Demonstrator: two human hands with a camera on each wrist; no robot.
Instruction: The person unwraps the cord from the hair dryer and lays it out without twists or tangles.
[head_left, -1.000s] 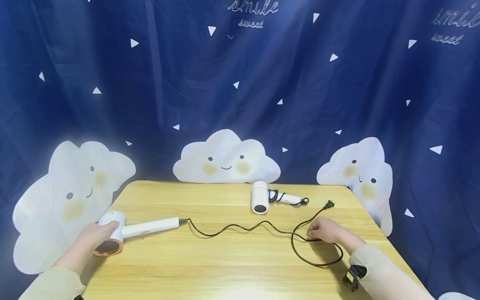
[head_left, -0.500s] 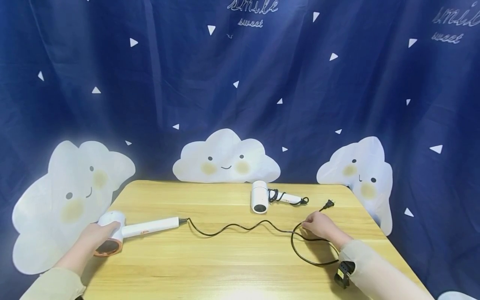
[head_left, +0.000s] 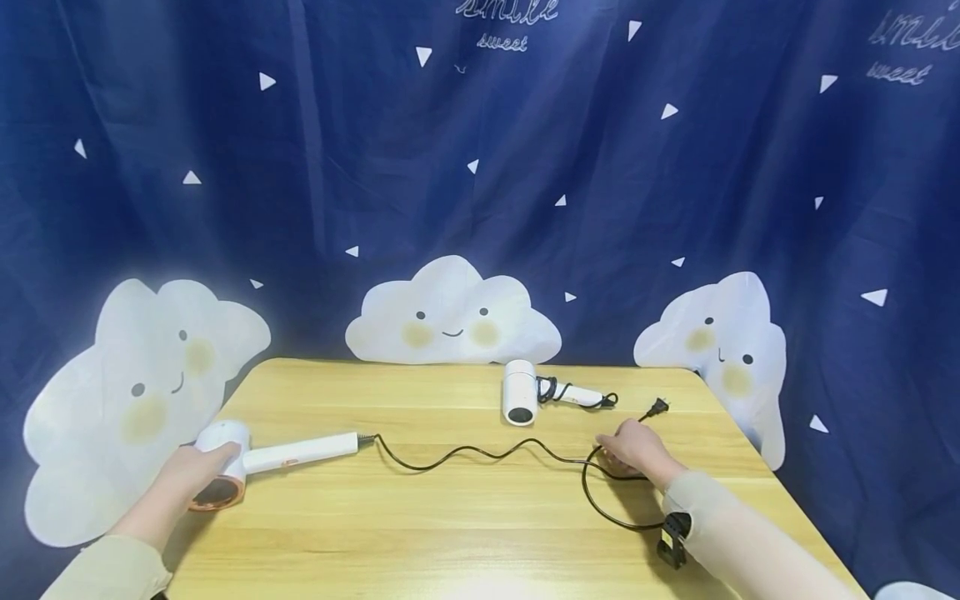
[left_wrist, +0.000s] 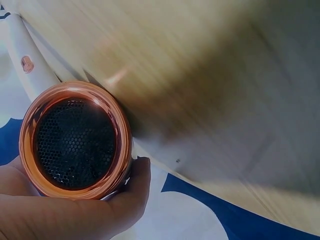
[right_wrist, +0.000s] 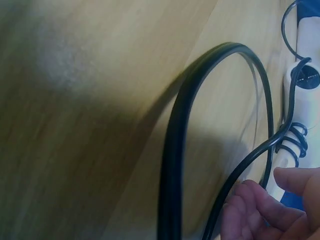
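Note:
At the table's left side, my left hand [head_left: 189, 473] grips the head of a white hair dryer [head_left: 303, 452]. In the left wrist view its copper-rimmed end [left_wrist: 75, 90] with dark mesh faces the camera, fingers and thumb around the barrel. A black power cord [head_left: 465, 451] runs rightward from the handle into a loop by my right hand [head_left: 637, 448]. The right wrist view has thumb [right_wrist: 300, 179] and fingers [right_wrist: 247, 210] apart, with the cord [right_wrist: 172, 165] passing just beside them and no pinch visible. Beyond that hand lies the two-pin plug [head_left: 658, 407].
A second, smaller white hair dryer [head_left: 519, 392] lies near the back edge of the wooden table [head_left: 420, 550], its cord wound around the handle. Behind the table hangs a dark blue curtain [head_left: 405, 167] with cloud prints.
My right hand has moved left and slightly away along the cord loop, its thumb and fingers now spread apart. The left hand and its hair dryer have stayed put.

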